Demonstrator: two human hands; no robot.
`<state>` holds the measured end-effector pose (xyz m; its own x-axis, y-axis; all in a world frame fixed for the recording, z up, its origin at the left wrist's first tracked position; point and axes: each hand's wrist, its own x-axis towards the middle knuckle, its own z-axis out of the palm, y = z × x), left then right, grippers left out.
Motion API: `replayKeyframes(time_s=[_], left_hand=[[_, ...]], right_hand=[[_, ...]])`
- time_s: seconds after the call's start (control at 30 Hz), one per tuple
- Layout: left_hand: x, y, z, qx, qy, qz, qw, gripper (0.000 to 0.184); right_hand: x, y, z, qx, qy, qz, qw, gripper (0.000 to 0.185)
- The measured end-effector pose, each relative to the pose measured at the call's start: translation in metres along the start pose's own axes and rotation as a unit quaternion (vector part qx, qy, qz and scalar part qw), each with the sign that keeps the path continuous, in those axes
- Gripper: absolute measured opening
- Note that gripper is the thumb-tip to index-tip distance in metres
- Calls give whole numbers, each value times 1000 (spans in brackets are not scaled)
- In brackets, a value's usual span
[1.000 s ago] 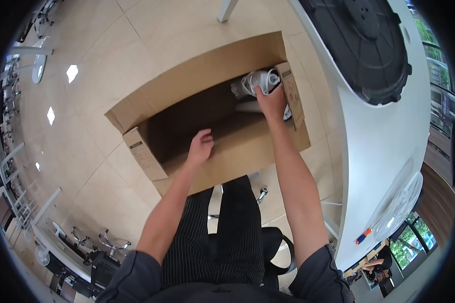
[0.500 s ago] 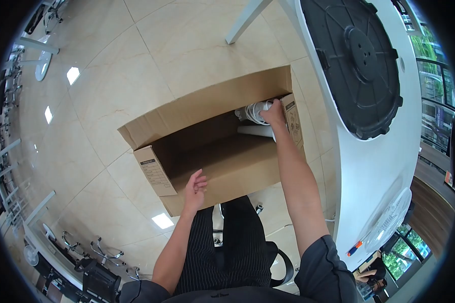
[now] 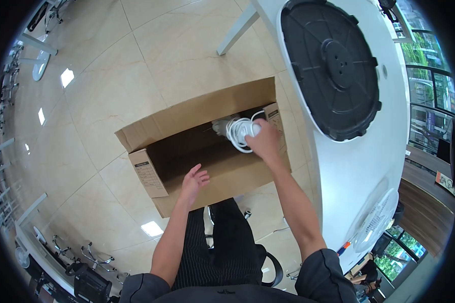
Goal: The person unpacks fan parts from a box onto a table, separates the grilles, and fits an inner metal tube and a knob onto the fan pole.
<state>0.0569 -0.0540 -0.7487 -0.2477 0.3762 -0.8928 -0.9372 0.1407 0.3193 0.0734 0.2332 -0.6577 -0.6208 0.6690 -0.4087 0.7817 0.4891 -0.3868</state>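
My right hand (image 3: 266, 140) is closed on a white part with a coiled white cord (image 3: 239, 135) around it, at the right end of an open cardboard box (image 3: 227, 178). Its palm and fingers hide some of the part, so its exact kind is unclear. A greyish piece (image 3: 220, 126) shows just left of the loops, inside the box. Above the box's near edge, toward its left, my left hand (image 3: 193, 183) is open and holds nothing, its fingers slightly bent.
To the right stands a white table (image 3: 333, 187) carrying a large black ribbed lid (image 3: 333, 70). A round white fan grille (image 3: 376, 224) and an orange-and-blue object (image 3: 344, 248) lie farther down it. The box rests above a tiled floor (image 3: 86, 126), with wheeled chairs (image 3: 93, 257) at lower left.
My right hand has lifted the corded white part up and to the left from the box's right end. More of the cord loops show. My left hand stays open near the same edge.
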Motion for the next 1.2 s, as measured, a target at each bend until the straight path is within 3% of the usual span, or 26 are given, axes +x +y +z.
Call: replayKeyframes(time_s=[0.07,0.13,0.2,0.23,0.27,0.33,0.37,0.4,0.5,0.6,0.8,0.93,1.03,1.07,1.13,1.17,1.2], left_hand=[[1,7,6,-58,-42,-12,997,68],[-7,26,30,-288,-3,-117,950,96],[-12,25,45,-369,-41,-146,917,126],[-17,23,53,-371,-79,-147,913,128],[-33,30,66,-421,-176,-136,879,117],[-85,46,99,-358,-198,35,912,95],[-94,44,96,-473,-184,-72,858,72],[-109,36,92,-429,-165,-24,888,61],[-177,53,107,-373,-141,-43,916,52],[-218,60,115,-281,-220,10,934,50],[-302,80,154,-211,-320,57,922,51],[-345,78,185,-162,-395,89,900,51],[-386,70,216,-121,-478,115,862,50],[-397,65,226,-109,-487,113,859,50],[-413,55,247,-76,-524,113,841,50],[-420,47,259,-65,-530,113,838,50],[-424,37,272,-60,-531,133,835,50]], right_hand=[[-40,-15,-33,42,43,-33,998,48],[-86,-38,-79,63,34,-30,997,48],[-136,-64,-131,88,27,-18,996,48],[-162,-78,-158,96,12,-15,995,48],[-190,-88,-179,107,-2,-10,994,47],[-242,-98,-213,125,8,-29,992,47],[-270,-101,-226,142,12,-58,988,48],[-297,-101,-237,146,23,-51,988,48],[-371,-85,-250,171,68,-83,979,56],[-437,-79,-259,187,107,-79,973,55],[-519,-57,-262,211,211,-120,947,58],[-579,-35,-277,250,213,-117,937,69],[-621,-10,-290,432,127,-129,883,95],[-635,-3,-291,436,141,-129,879,95],[-658,8,-293,658,82,-68,746,97],[-664,15,-289,725,113,-65,676,94],[-668,27,-279,727,122,-72,672,94]])
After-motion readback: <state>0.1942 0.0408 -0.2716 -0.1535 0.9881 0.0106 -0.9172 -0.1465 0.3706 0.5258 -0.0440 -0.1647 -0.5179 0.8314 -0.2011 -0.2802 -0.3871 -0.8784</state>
